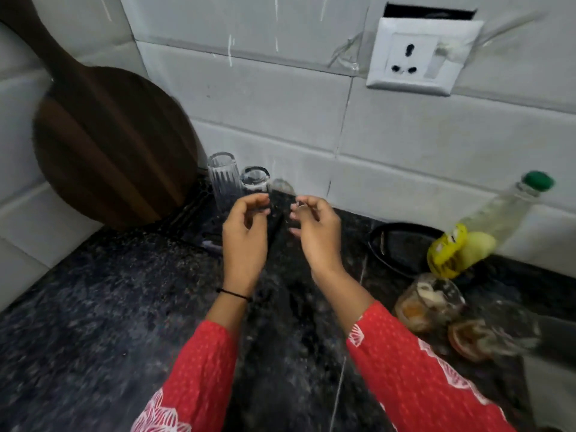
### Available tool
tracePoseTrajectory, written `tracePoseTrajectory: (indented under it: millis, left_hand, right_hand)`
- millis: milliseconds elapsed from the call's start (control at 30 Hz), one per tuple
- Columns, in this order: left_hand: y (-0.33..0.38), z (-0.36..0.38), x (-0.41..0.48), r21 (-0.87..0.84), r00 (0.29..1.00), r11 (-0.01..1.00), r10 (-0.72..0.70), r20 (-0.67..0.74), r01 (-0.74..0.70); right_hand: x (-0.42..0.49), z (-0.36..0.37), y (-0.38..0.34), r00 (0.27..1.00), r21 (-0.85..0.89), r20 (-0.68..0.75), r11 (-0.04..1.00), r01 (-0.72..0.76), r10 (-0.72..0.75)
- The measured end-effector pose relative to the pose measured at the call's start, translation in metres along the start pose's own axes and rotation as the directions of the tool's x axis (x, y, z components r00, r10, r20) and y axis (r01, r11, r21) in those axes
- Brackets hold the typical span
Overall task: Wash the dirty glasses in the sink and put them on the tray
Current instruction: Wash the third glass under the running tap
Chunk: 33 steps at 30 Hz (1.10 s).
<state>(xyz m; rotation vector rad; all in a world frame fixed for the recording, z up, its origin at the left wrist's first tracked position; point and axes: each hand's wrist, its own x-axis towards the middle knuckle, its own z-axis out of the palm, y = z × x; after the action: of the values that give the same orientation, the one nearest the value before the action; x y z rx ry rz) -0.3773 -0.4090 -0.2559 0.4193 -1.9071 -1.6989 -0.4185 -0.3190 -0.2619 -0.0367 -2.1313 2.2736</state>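
A person's left hand [246, 227] and right hand [316, 227] hover over a dark tray [194, 210] at the back of a speckled counter [93, 307]. Their fingers are curled close on either side of a blurred glass [282, 188]; whether they pinch it cannot be told. A ribbed glass [223, 176] and a plain glass [254, 182] stand upside down on the tray just beside it. This looks like the placing step. The next move probably calls for settling the glass steady without knocking its neighbours.

Left hand [244, 235], right hand [314, 232], side by side, fingers [258, 199] curled
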Motion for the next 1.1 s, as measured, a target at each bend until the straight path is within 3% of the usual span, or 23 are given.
tracePoseTrajectory:
  millis: [167,300,400,567,767,900,1100]
  left_hand:
    - [0.036,0.024,-0.087,-0.084,0.990,0.992,0.100,0.097,-0.092]
    - [0.036,0.064,-0.155,-0.086,0.926,0.991,0.126,0.357,-0.102]
    - [0.014,0.099,-0.177,-0.010,0.853,0.999,0.051,0.519,-0.054]
    - [-0.024,0.146,-0.172,0.174,0.813,0.983,-0.141,0.566,0.050]
    - [-0.030,0.169,-0.176,0.095,0.896,0.995,-0.067,0.440,0.028]
    - [-0.012,0.154,-0.226,0.022,0.936,0.999,-0.045,0.349,0.040]
    - [0.026,0.175,-0.323,0.020,0.877,0.999,-0.035,0.478,0.028]
  right_hand:
    - [-0.076,-0.101,-0.027,0.996,0.104,-0.062,0.992,0.066,-0.060]
    - [-0.118,-0.183,-0.013,0.962,0.082,-0.252,0.989,0.124,-0.100]
    - [-0.131,-0.234,0.002,0.903,0.013,-0.421,0.994,0.106,-0.090]
    - [-0.141,-0.275,0.021,0.856,-0.045,-0.514,0.998,0.040,-0.058]
    - [-0.154,-0.308,0.031,0.871,-0.028,-0.490,1.000,0.004,-0.017]
    - [-0.168,-0.338,0.034,0.908,-0.004,-0.418,1.000,-0.013,0.010]
    - [-0.190,-0.393,0.013,0.982,-0.047,-0.186,0.998,0.032,-0.041]
